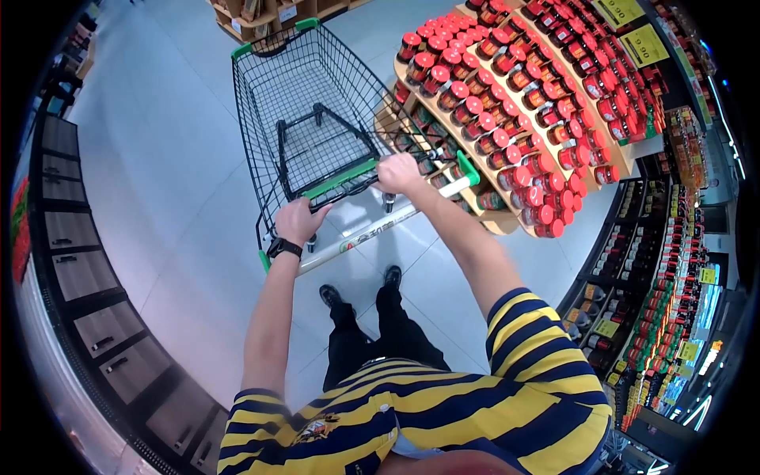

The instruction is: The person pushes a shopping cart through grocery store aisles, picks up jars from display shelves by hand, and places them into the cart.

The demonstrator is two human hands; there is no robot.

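A wire shopping cart [261, 103] with green trim stands in front of me, and its basket holds nothing that I can see. My left hand [295, 221] is closed on the left part of the cart's rear rim, past the white handle bar [364, 236]. A dark watch [283, 248] is on that wrist. My right hand [398, 174] grips the same rim farther right, near the green child-seat strip [342, 179]. Both forearms reach over the handle bar. The undersides of my fingers are partly hidden.
Beside the cart on the right is a tiered wooden display [475, 111] of red-lidded jars [492, 142]. Bottle shelves [657, 317] curve along the far right. Dark cabinets [111, 321] line the left. A wooden shelf unit [261, 20] stands beyond the cart.
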